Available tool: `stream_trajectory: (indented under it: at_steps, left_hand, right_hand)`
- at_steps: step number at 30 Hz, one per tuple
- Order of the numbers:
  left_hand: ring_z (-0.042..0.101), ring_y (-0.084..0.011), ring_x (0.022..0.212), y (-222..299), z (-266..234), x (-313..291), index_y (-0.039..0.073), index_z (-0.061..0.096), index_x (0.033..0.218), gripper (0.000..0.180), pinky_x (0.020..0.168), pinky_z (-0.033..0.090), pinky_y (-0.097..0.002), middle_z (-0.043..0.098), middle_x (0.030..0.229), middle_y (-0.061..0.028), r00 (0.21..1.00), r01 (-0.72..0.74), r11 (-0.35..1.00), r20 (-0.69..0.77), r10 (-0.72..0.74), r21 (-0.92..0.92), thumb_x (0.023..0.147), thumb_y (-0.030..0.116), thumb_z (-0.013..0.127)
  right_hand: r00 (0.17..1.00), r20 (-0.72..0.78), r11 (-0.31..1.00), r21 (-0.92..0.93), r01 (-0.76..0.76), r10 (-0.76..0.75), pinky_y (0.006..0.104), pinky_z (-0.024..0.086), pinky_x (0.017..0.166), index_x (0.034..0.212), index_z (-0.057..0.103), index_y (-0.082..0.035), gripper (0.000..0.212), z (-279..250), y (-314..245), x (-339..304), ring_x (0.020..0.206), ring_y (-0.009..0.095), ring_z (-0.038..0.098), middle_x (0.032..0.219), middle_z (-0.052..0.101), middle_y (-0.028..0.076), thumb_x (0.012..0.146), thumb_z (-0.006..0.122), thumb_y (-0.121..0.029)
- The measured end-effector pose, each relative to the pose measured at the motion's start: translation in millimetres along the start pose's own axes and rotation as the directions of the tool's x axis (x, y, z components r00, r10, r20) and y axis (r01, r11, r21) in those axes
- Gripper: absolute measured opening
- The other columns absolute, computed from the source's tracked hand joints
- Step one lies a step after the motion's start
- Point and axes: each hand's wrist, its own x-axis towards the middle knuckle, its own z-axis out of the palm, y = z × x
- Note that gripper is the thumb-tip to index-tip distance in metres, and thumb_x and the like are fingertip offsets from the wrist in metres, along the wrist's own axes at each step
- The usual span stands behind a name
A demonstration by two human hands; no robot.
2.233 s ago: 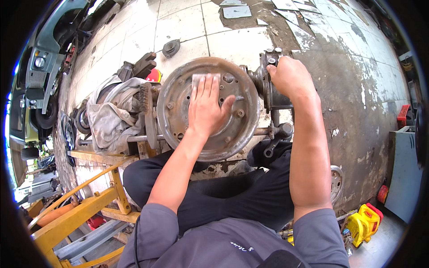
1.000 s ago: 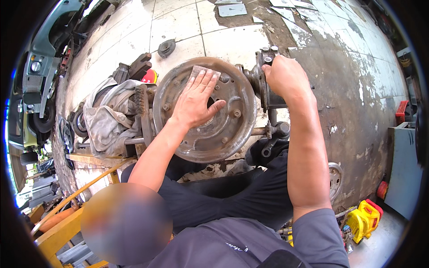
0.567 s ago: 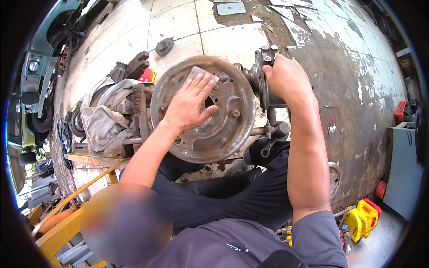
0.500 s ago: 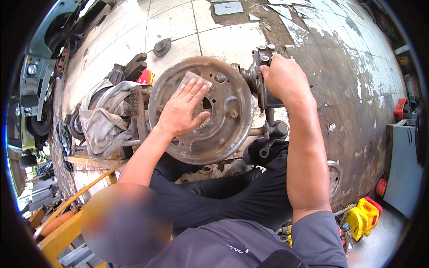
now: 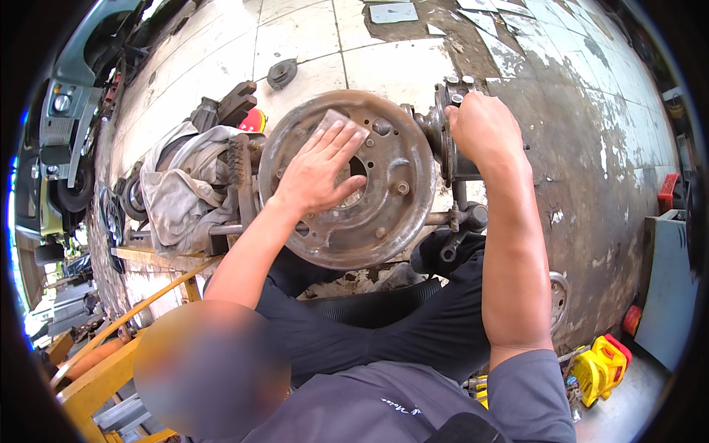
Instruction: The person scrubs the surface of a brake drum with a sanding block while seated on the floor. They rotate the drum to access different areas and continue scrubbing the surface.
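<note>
A round, rust-brown metal brake backing plate (image 5: 402, 214) stands in front of me, with bolt holes, raised ribs and a central opening. My left hand (image 5: 314, 173) lies flat over its left half, fingers stretched out and thumb apart. Under the fingertips is a small, brownish sheet of sandpaper (image 5: 334, 118), pressed against the plate's face. To the right, my right hand (image 5: 484, 133) is wrapped around the top of a bolted axle hub (image 5: 444, 140) beside the plate. The fingertips on the far side of that hub are hidden.
A grey cloth (image 5: 192, 188) drapes over parts at the left, next to a dark brush (image 5: 240, 166). A round metal part (image 5: 282, 74) sits on the tiled floor. Yellow frame bars (image 5: 111, 369) are at lower left, a yellow case (image 5: 598, 369) at lower right.
The whole view has shifted a little, so things appear farther right. Both hands keep nearly the same places on the plate and the hub.
</note>
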Motion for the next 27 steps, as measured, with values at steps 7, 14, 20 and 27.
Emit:
stream_trajectory:
  at_steps: [7, 14, 20, 27]
  left_hand:
    - [0.033, -0.0356, 0.148, 9, 7, -1, 0.004, 0.041, 0.152, 0.077, 0.123, 0.025, -0.0465, 0.038, 0.158, -0.0185, 0.998, 0.003, 0.999, -0.06, -0.006, -0.039, 0.098, 0.058, 0.051]
    - [0.033, -0.0366, 0.147, 17, 8, 23, 0.004, 0.042, 0.151, 0.076, 0.122, 0.026, -0.0467, 0.039, 0.157, -0.0193, 0.989, 0.111, 0.994, -0.097, -0.112, -0.01, 0.098, 0.058, 0.052]
    - [0.035, -0.0381, 0.146, 13, 11, -4, 0.004, 0.042, 0.151, 0.076, 0.121, 0.027, -0.0476, 0.039, 0.157, -0.0207, 0.997, 0.05, 0.999, -0.059, -0.051, -0.018, 0.099, 0.059, 0.051]
    - [0.033, -0.0384, 0.147, 20, 17, 22, 0.004, 0.042, 0.151, 0.074, 0.122, 0.026, -0.0483, 0.039, 0.157, -0.0206, 0.983, 0.076, 0.996, -0.164, -0.084, -0.052, 0.099, 0.056, 0.051]
  right_hand:
    - [0.998, -0.057, 1.0, 0.005, -0.007, 0.007, 0.0457, 0.055, 0.088, 0.094, 0.076, 0.0, 0.027, 5, 7, -3, 0.101, 0.038, 0.069, 0.102, 0.073, 0.022, 0.093, 0.065, -0.025]
    - [0.998, -0.007, 0.998, 0.016, -0.055, 0.055, 0.0448, 0.055, 0.088, 0.096, 0.076, -0.001, 0.028, 1, 3, 1, 0.101, 0.037, 0.07, 0.104, 0.073, 0.021, 0.093, 0.066, -0.027]
    - [1.0, -0.01, 1.0, -0.008, -0.024, 0.024, 0.0447, 0.055, 0.089, 0.096, 0.076, -0.003, 0.026, -1, 0, -2, 0.102, 0.037, 0.07, 0.105, 0.073, 0.02, 0.093, 0.065, -0.025]
    - [0.998, -0.036, 0.999, 0.002, -0.046, 0.046, 0.0446, 0.056, 0.088, 0.094, 0.077, -0.002, 0.022, 1, 5, -2, 0.101, 0.036, 0.071, 0.104, 0.074, 0.019, 0.091, 0.064, -0.02]
